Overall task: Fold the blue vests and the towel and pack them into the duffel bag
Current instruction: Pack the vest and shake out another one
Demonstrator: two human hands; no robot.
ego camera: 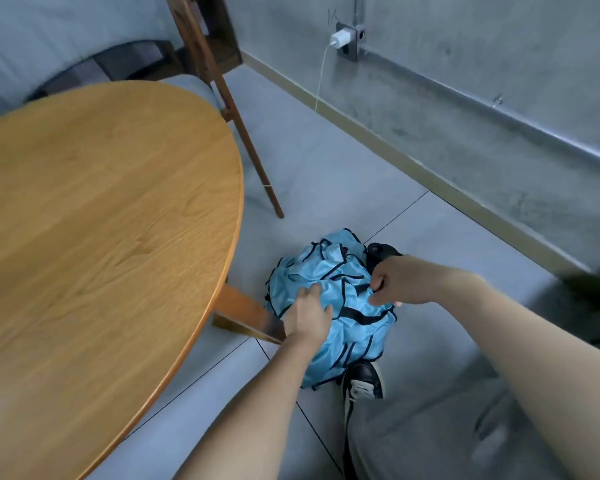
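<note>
While the person leans over the floor beside the round wooden table (94, 216), both bare hands work on a crumpled heap of blue vests (340, 306). This heap lies on the grey tiled floor (326, 174), just off the table's right edge and beside the table's wooden leg (246, 317). Light blue fabric with black trim makes up the heap; individual vests cannot be told apart.

Left hand (307, 315): laid on the left side of the heap, its fingers close together and bent down into the fabric. Whether they pinch a fold cannot be told.

Right hand (394, 280): at the right side of the heap, fingers curled and pinching a gather of the blue fabric at the heap's upper right edge.

A black object (378, 252) shows just behind the right hand, touching the far right edge of the heap; what it is cannot be told.

The person's black and white shoe (361, 379) stands on the floor at the near edge of the heap, touching the fabric.

A wooden chair (222, 84) stands at the far edge of the table. On the grey wall, a white charger (340, 38) sits in a socket, its cable hanging down.
</note>
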